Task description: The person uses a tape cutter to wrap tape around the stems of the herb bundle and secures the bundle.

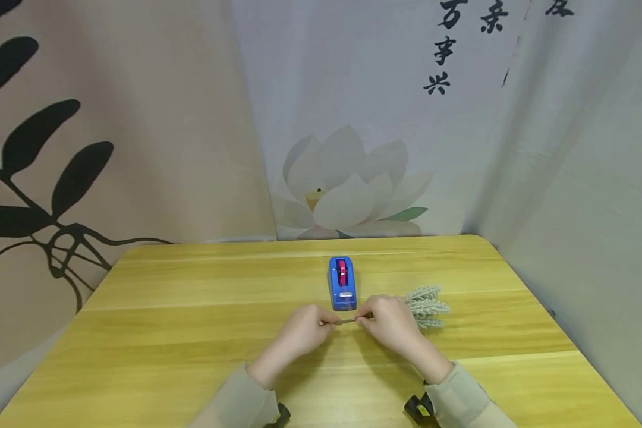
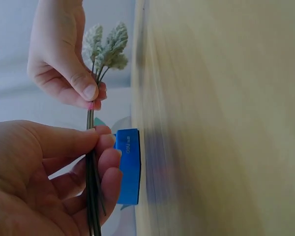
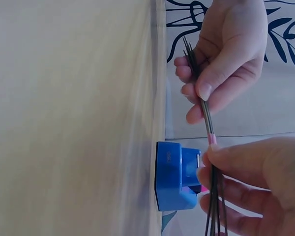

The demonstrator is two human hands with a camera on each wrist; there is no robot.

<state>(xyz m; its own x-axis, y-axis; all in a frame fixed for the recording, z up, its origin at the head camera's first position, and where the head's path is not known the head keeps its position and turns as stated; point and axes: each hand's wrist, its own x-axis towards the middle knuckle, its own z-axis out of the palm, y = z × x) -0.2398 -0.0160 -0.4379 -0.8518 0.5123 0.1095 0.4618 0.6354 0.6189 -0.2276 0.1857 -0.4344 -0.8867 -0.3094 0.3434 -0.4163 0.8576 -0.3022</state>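
Observation:
A small bunch of pale grey-green flower sprigs [image 1: 427,308], like dried wheat ears, is held sideways over the table between both hands. My left hand [image 1: 306,329] pinches the thin dark stems [image 2: 91,191] toward their cut ends. Closer to the heads, my right hand [image 1: 387,321] grips the same stems between thumb and fingers. A pink band of tape [image 3: 212,139] wraps the stems right beside the right thumb. Just beyond the hands sits a blue tape dispenser [image 1: 342,297] with a pink-red core [image 1: 342,272].
The wooden table [image 1: 192,333] spans the lower view, its far edge close against a printed curtain [image 1: 192,148]. Another curtain panel [image 1: 594,208] hangs along the right side. Dark wrist-camera mounts [image 1: 421,409] show below the sleeves.

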